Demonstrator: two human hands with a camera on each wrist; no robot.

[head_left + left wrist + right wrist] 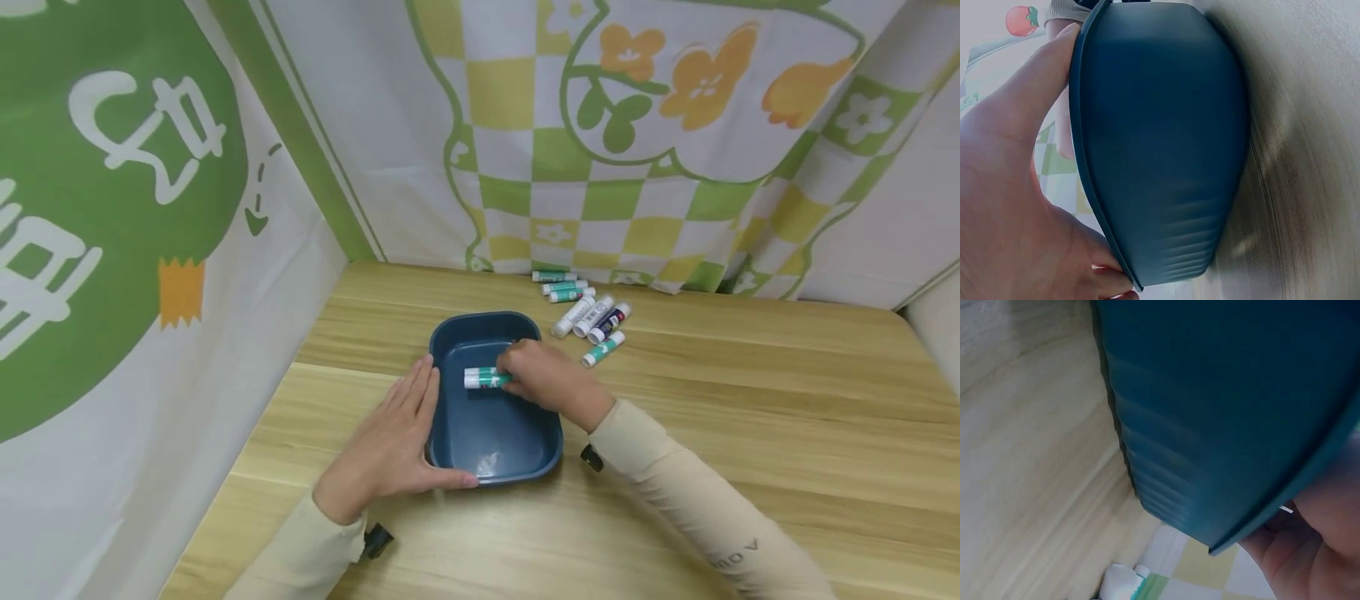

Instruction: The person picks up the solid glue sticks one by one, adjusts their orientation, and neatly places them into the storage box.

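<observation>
A dark blue plastic basin [491,442] sits on the wooden table. My left hand [393,437] rests along its left rim with straight fingers, the thumb lying on the near rim. In the left wrist view the thumb and fingertips touch the rim of the basin [1160,137]. My right hand [543,375] reaches over the right rim and grips white-and-green glue sticks [483,378] inside the basin. Whether they touch the bottom, I cannot tell. From the right wrist, the basin's outer wall [1210,412] hides what that hand [1310,550] holds.
Behind the basin to the right lie several glue sticks: green-and-white ones [567,295], pale ones [594,317], a dark blue one [609,323] and a separate green one [603,349]. A patterned curtain [585,192] hangs along the table's back edge. A printed sheet [300,250] stands at left.
</observation>
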